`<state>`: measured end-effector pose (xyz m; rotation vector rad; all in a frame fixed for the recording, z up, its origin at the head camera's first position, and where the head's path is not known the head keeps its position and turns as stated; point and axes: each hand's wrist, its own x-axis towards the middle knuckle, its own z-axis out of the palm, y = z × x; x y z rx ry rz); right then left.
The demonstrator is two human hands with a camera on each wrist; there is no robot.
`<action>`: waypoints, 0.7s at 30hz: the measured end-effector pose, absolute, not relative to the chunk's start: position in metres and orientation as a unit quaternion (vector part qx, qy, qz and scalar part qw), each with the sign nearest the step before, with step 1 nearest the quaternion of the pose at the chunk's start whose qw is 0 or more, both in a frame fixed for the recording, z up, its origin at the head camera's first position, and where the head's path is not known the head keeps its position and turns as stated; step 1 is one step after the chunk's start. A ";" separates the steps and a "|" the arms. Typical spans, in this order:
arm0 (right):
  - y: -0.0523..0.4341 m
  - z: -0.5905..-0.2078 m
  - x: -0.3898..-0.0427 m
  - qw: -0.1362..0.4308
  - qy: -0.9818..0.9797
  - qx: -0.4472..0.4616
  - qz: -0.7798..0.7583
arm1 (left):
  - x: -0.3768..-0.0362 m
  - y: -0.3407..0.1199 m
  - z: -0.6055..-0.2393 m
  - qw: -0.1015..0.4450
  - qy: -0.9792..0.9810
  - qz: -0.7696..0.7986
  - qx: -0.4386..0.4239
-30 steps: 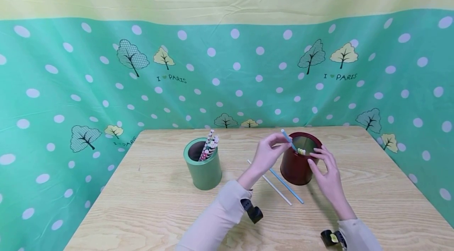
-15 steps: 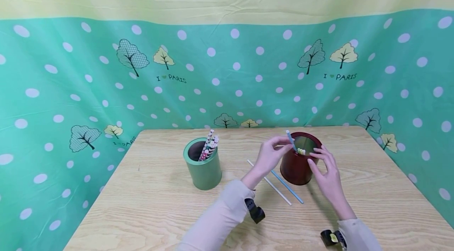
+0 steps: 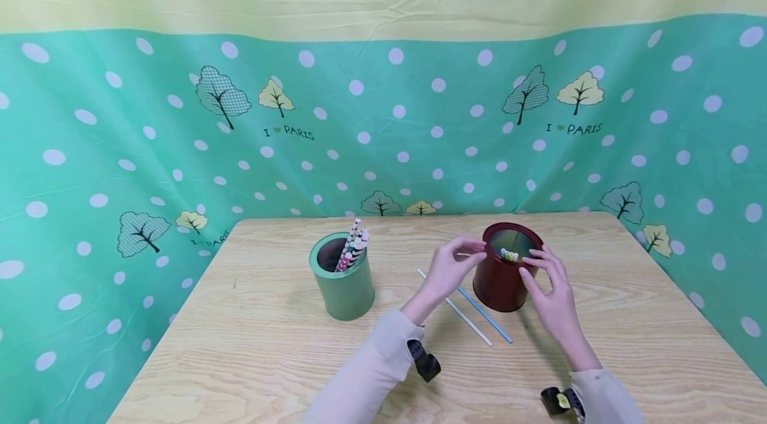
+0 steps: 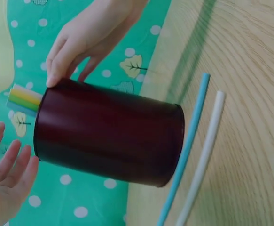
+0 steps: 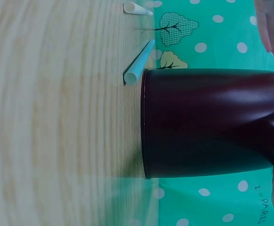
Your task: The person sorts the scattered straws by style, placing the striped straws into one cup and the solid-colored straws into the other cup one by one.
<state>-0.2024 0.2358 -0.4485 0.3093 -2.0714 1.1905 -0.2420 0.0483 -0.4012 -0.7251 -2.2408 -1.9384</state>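
Note:
A dark red can [image 3: 500,287] stands upright at the right of the table. Colored straws [image 4: 26,100] lean inside it, their ends just showing over the rim. My right hand [image 3: 554,297] holds the can at its near right rim, thumb outside and fingertips over the edge. Beside the left rim, my left hand [image 3: 446,269] has loosely bent fingers with nothing between them. On the wood in front of the can lie a blue straw [image 3: 488,319] and a white straw [image 3: 469,323], side by side.
To the left stands a green can [image 3: 347,294] with several patterned straws [image 3: 353,251] sticking up from it. A green dotted curtain [image 3: 407,138] hangs behind the wooden table [image 3: 252,344]. Each wrist wears a black camera band.
My left hand has let go of a blue straw, which dropped into the red can, and has drawn back slightly from the rim. The right hand has stayed in place.

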 end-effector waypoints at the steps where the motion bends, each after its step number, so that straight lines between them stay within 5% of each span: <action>1: 0.236 -0.448 -0.203 0.358 -0.803 0.120 0.462 | -0.242 0.046 -0.403 0.041 -0.737 -0.632 -0.236; 21: 0.236 -0.448 -0.203 0.357 -0.802 0.116 0.465 | -0.238 0.022 -0.433 -0.053 -0.819 -0.473 -0.320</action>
